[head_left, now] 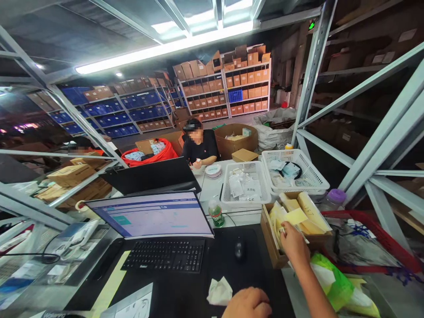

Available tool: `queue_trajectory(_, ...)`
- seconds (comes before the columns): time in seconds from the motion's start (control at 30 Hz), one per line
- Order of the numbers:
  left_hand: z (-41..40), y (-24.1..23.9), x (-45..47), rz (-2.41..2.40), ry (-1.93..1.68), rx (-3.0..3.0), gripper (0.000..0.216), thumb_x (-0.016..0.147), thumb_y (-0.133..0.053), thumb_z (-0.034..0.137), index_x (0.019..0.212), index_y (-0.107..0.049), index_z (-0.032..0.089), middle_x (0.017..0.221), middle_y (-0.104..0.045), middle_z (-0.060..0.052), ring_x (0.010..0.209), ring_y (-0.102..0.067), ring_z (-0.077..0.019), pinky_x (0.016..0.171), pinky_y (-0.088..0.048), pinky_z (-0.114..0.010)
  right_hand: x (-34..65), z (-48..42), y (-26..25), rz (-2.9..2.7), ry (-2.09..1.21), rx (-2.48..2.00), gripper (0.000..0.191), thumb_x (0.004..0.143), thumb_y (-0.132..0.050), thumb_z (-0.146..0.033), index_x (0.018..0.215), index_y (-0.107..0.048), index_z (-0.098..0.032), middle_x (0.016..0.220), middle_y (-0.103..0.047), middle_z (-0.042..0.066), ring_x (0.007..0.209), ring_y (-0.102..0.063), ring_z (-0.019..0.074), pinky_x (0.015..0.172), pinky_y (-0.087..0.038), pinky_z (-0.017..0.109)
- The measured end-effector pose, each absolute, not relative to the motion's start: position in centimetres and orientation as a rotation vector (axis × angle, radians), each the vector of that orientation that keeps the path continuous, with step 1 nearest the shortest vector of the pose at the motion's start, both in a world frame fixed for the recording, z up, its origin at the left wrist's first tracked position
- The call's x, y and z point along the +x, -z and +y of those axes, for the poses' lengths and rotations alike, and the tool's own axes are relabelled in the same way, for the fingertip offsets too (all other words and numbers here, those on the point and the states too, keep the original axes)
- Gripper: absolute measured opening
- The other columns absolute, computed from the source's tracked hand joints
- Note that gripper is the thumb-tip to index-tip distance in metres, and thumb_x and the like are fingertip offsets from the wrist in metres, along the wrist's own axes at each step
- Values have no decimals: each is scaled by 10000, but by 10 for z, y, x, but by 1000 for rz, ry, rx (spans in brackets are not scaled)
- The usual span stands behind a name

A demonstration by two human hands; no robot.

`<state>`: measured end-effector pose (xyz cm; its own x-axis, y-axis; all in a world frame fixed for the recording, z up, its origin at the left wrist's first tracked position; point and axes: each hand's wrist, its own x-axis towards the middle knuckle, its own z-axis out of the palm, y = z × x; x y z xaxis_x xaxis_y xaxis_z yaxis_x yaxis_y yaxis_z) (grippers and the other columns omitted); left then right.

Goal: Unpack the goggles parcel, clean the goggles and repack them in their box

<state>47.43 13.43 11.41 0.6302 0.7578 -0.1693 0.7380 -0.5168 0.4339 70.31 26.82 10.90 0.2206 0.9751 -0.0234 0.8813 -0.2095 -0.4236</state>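
My right hand (294,244) reaches into a cardboard box (272,238) at the right of the desk. Its thumb and fingers are closed on the edge of a yellow paper slip (296,217), among more yellow papers standing in the box. Down at the bottom edge, my left hand (247,303) is over the black desk mat with its fingers curled in. What it holds, if anything, is hidden. A crumpled white tissue (219,291) lies just beside it. Farther up the mat is a black mouse (239,249).
A keyboard (165,256) and a lit monitor (152,216) stand at left, with a green-labelled bottle (216,213) beside them. White baskets (247,202) with small packets are behind. A red tray (402,256) lies at right. A co-worker (200,148) sits across the table.
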Motion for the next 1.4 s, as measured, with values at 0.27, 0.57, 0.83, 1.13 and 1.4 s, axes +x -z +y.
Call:
queue_trajectory(0.27,202,-159,533,991,-313,2625,597,931,-573,364,1475,-412,179,1572,-446,-118,1464,-380,-267,1285,-219,-443,702,269,-117,-1730,-600,-2164,276,926,-453,-118,1002,-710,-181,966,-753,95,891,-679,190,711,-393,267)
queue_trajectory(0.57,263,-129,566,1091,-152,2599,750,841,-596,364,1516,-397,105,1545,-498,-142,1465,-388,-317,1282,-162,-525,700,266,-123,-1532,-703,-2143,472,949,-333,-84,1322,-602,-189,1159,-743,99,1074,-675,207,868,-454,279)
queue_trajectory(0.83,261,-134,559,1043,-147,2562,795,890,-563,441,1576,-284,152,1635,-380,-95,1546,-241,-290,1294,-70,-512,702,264,-104,-1492,-728,-2028,469,945,-315,-117,1322,-592,-136,1209,-727,140,1114,-669,249,958,-470,346)
queue_trajectory(1.13,258,-127,555,1020,-111,2478,821,929,-530,456,1600,-196,122,1674,-280,-117,1581,-93,-286,1290,-56,-538,708,260,-79,-1540,-540,-1956,394,948,-348,-214,1243,-609,-200,1160,-739,115,1021,-696,266,852,-510,370)
queue_trajectory(1.4,259,-120,557,1026,-155,2447,847,894,-569,434,1602,-202,147,1681,-270,-99,1580,-100,-298,1294,-75,-527,706,256,-81,-1411,-491,-1949,356,938,-374,-350,1131,-640,-213,1044,-771,113,923,-718,276,785,-515,378)
